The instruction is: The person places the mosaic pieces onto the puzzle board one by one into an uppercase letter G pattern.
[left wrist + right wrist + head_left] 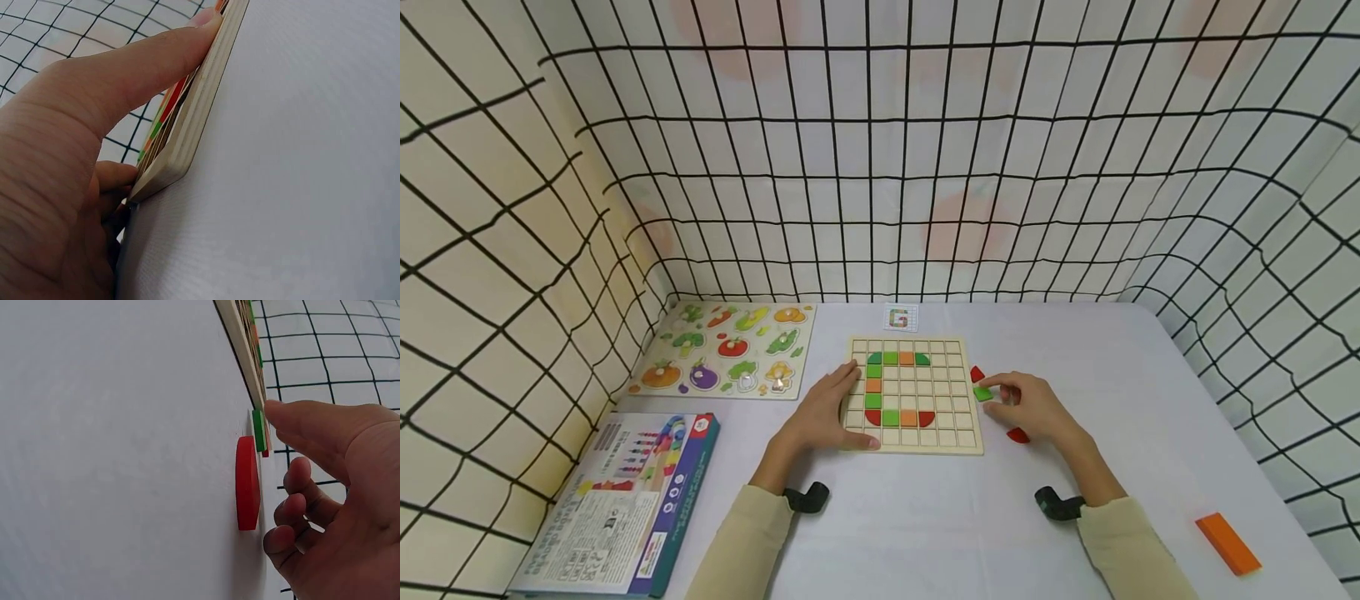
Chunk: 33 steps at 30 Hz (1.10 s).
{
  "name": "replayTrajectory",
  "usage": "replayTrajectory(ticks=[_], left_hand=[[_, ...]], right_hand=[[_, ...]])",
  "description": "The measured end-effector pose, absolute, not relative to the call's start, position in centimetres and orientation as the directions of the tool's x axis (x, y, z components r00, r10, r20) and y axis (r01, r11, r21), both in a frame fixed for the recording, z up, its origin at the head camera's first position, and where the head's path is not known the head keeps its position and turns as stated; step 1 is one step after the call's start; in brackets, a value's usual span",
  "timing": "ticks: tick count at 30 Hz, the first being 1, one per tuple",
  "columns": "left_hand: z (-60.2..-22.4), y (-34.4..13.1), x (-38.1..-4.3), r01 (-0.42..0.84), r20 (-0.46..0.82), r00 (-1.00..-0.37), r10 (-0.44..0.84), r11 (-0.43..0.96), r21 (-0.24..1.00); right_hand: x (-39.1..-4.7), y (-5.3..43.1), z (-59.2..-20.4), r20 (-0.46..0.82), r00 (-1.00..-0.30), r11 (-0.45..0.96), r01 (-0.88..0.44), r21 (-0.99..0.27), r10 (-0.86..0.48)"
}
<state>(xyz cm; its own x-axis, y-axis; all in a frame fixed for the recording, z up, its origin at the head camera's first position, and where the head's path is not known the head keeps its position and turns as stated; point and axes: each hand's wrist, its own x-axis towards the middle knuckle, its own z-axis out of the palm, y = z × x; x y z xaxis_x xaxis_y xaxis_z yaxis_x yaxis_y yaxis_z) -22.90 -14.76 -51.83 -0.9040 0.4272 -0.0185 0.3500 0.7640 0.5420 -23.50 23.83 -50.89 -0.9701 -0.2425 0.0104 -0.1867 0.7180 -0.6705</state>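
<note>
A square wooden grid board point(955, 437) lies flat on the white table, with green, orange and red tiles set in a C-like outline. My left hand point(823, 410) rests spread at its left side, fingertips on the left edge and thumb point(169, 59) over the near edge. To the right of the board, the thumb and index finger of my right hand point(1026, 407) pinch a small green tile point(982, 393), seen low over the table in the right wrist view. A red piece point(977, 374) sits just beyond it; a red quarter-round piece point(247, 482) lies under the right hand.
Behind the board lies a small card point(901, 317) printed with a G-shaped tile pattern. A vegetable peg puzzle point(718, 350) and a printed box point(617, 504) are at the left. An orange block point(1228, 543) lies front right. Black netting point(887, 167) encloses the back and sides.
</note>
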Motion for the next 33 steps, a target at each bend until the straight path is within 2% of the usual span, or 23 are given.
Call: replayTrajectory(ticks=[14, 33], left_hand=[[-52.2, -14.8, -23.0, 0.350, -0.019, -0.904, 0.426, 0.768, 0.536], [-52.0, -14.9, -23.0, 0.339, -0.033, -0.905, 0.423, 0.768, 0.544]], right_hand=[[-24.3, 24.5, -51.3, -0.038, -0.966, 0.739, -0.172, -0.651, -0.258], [-23.8, 23.3, -50.5, 0.023, -0.973, 0.705, -0.183, -0.685, -0.230]])
